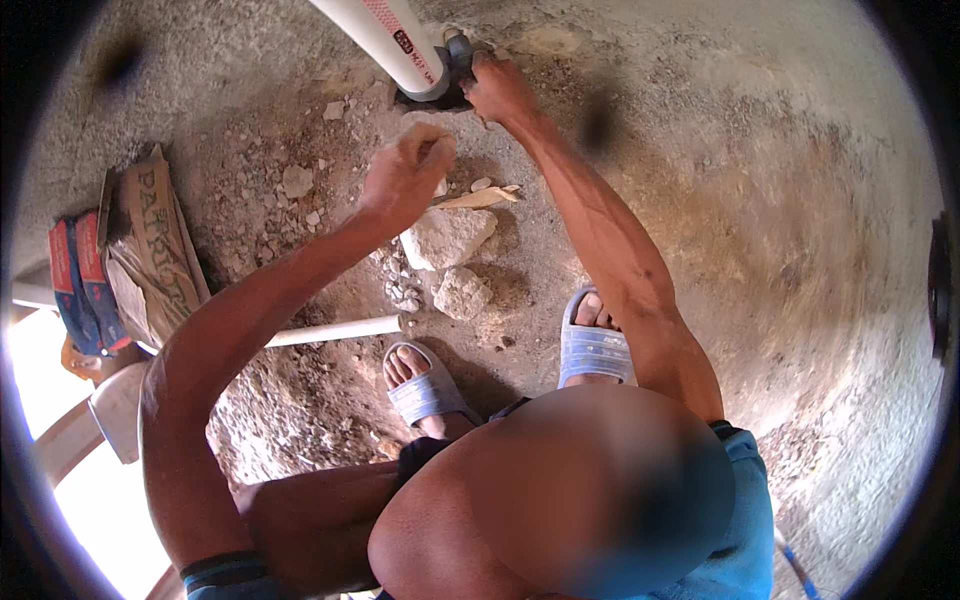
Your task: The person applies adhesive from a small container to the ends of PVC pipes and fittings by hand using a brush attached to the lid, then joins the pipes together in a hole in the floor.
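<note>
A white plastic pipe with red markings comes down at the top and ends in a dark hole in the ground. Right beside its lower end, my right hand is closed around a dark grey, rounded piece; its exact kind does not show. My left hand hovers nearer to me, left of the right hand, with its fingers curled in. What it holds, if anything, is hidden. Below my left hand lie a large pale stone, a smaller stone and a splintered strip of wood.
Rubble and loose dirt cover the ground left of the pipe. A brown paper sack and a red-and-blue bag lie far left. A thin white pipe lies near my sandalled feet. A rough wall rises on the right.
</note>
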